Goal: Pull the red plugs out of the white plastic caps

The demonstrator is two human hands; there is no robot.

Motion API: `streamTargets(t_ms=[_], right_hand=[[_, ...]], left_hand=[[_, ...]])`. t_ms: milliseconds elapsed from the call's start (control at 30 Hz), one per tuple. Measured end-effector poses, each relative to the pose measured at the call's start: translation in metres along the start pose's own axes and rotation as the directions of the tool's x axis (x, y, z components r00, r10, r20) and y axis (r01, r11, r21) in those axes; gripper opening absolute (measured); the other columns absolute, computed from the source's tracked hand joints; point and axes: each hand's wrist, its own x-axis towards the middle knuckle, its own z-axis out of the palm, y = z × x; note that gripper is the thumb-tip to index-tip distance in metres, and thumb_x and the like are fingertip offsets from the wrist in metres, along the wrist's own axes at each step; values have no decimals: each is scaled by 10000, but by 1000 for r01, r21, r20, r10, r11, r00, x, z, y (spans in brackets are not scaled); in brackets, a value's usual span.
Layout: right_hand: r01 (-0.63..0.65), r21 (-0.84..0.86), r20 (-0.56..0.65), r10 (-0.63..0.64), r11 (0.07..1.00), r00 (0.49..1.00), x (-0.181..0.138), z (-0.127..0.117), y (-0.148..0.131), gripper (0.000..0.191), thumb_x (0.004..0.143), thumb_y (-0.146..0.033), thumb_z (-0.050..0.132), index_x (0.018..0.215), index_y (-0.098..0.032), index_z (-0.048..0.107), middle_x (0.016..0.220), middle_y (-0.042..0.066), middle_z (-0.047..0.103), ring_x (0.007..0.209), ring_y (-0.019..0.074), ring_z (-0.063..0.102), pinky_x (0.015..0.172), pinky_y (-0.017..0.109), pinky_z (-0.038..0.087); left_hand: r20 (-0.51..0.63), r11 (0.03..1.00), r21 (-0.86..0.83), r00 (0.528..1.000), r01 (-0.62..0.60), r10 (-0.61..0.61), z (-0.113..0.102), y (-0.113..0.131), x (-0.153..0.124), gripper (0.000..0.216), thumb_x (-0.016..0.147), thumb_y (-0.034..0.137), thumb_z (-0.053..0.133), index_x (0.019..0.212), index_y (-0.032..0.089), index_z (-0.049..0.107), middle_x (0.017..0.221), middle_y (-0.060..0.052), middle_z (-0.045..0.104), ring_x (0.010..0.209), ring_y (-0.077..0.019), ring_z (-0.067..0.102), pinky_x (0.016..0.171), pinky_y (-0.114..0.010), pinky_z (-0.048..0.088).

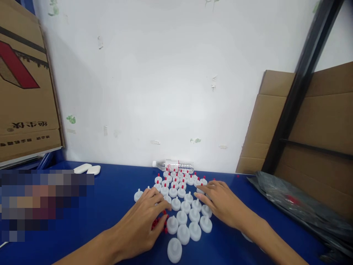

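Note:
White round nozzle caps [182, 217] stand in loose rows on the blue table, their spouts pointing up. Those nearer me have bare spouts; the farther ones [173, 190] carry small red tips. My left hand [142, 221] hovers at the left edge of the rows, thumb and forefinger apart. Beneath and beside it lies a pile of small red tips [156, 223], partly hidden by the hand. My right hand [220, 200] reaches in from the right, its thumb and forefinger around a red-tipped white nozzle cap [201, 189]. Its other fingers hide some caps behind.
A clear plastic bottle [179, 166] lies on its side against the wall. Two white objects [93, 170] rest at the back left. Cardboard boxes [27, 95] flank the left side, with cardboard [255, 125] and a dark plastic bag [298, 206] at right. A blurred patch covers the left.

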Motion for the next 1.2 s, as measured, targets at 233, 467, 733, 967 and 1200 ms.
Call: streamTargets(t_ms=[233,467,733,967,1200], right_hand=[[3,24,-3,-3,1000,1000,-3,12,6,467,1074,-495,325,1251,-226,664,1134,109,733,1131,296,644,1001,517,431],[26,47,-36,-24,999,999,1,-1,6,408,1085,-424,341,1186,-213,675,1156,93,723,1112,278,652,1022,522,415],[185,160,-164,-159,969,974,-1,-31,-21,118,1033,-286,514,1087,-246,611,1088,39,672,897,204,635,797,343,471],[486,270,-297,-408,831,863,-10,-18,-67,25,1020,-236,533,1015,-216,520,956,12,689,869,166,642,799,301,450],[593,33,-420,-527,804,739,-9,-19,-74,132,1015,-134,461,973,-197,568,948,25,714,880,157,656,766,300,441]], left_hand=[[-12,1000,-8,1000,-8,8,1,-1,-1,123,902,90,572,910,206,613,955,-41,632,933,-226,538,882,-393,441],[37,1000,8,999,3,-4,-1,1,1,127,934,101,541,920,199,622,986,-48,631,956,-231,530,900,-416,433],[-33,999,-4,999,31,-32,-3,2,1,175,985,137,489,1097,224,591,1063,-48,620,1010,-243,507,939,-437,394],[-33,997,-41,998,-58,57,-3,7,1,38,998,204,547,1032,223,544,1023,-32,594,953,-231,472,869,-387,375],[24,978,-162,990,-132,138,-1,7,0,255,1043,155,314,834,203,452,888,-31,550,858,-213,446,784,-368,364]])
